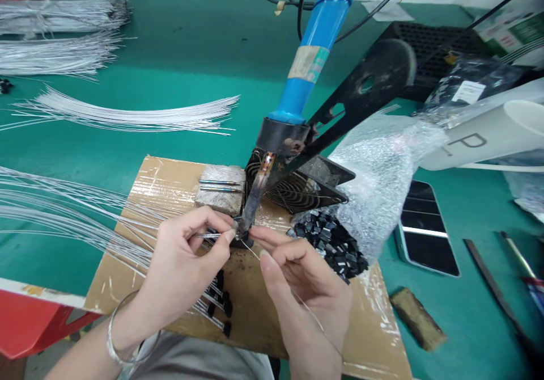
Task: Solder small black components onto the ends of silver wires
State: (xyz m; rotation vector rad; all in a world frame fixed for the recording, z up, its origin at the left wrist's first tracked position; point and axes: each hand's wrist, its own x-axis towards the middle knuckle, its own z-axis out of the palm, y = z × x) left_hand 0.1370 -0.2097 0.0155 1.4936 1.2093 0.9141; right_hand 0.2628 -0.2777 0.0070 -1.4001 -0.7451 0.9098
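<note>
My left hand [187, 255] is closed in a pinch on a thin silvery wire [207, 235], close to the tip of a blue-handled soldering iron [297, 93]. The wire's end at the fingertips is mostly hidden. In my right hand [304, 289], thumb and fingers hold a strand of solder wire [312, 313] that runs up to the iron's tip and trails down past the palm. Below my left hand, several white wires with black connectors [226, 303] on their ends lie on the cardboard [259, 317]. A pale block [221, 201] carrying thin metal rods stands behind my fingers.
A black metal bracket [361, 99] holds the iron over a black fan [297, 190]. Loose black connectors [331, 244] spill from bubble wrap [382, 147]. White wire bundles [136, 110] lie left; a phone [429, 227] and brown block [417, 317] lie right.
</note>
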